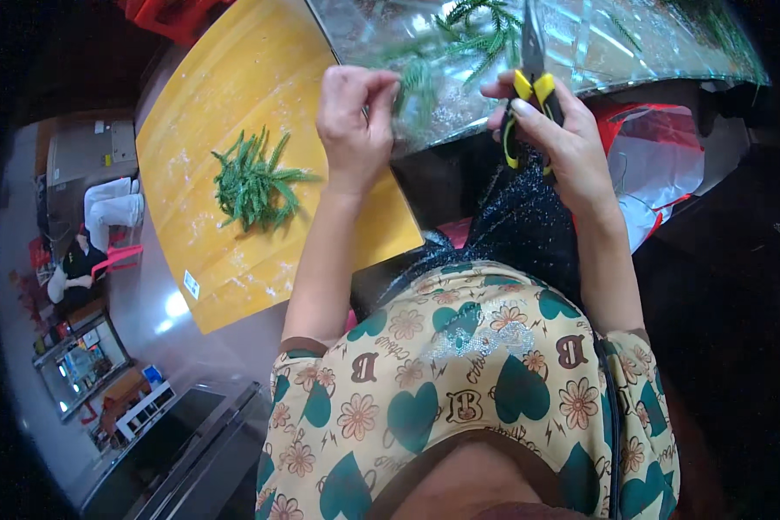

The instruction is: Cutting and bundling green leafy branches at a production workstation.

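Rightward out of the left hand (355, 117), a blurred green sprig (419, 93)

Wears cream short-slv shirt (446, 381) w/ dk green hearts (522, 387), orange flowers (578, 405), brown letters (465, 406), sparkly patch (481, 342) near 12 o'clock; brown neck trim (536, 464) at 6, brown cuffs (304, 346) at 10 & 2; dk pants (542, 217), white-flecked.
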A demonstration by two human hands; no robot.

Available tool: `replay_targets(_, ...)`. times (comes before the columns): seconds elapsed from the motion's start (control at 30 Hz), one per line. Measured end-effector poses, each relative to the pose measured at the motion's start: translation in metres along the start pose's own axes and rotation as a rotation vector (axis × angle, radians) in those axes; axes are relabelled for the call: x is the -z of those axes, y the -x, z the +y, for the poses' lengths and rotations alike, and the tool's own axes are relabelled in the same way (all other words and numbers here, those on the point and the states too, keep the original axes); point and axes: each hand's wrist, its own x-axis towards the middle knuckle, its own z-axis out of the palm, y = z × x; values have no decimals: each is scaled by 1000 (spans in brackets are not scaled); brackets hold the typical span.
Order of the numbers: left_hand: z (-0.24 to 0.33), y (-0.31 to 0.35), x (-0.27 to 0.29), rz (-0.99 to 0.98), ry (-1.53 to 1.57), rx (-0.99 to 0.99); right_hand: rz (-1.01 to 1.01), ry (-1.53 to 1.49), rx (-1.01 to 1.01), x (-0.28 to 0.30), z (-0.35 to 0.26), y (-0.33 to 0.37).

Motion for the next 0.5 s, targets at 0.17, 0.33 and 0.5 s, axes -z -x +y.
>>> replay_targets(0.17, 1, 24, 27, -268, -101, -52, -77, 7, -34, -10, 9, -3)
replay_targets(0.33, 17, 12, 39, -258, -257, -4, -102, 95, -66, -19, 22, 3)
replay_targets(0.5, 37, 6, 23, -315, -507, 32, -167, 90, -110, -35, 31, 7)
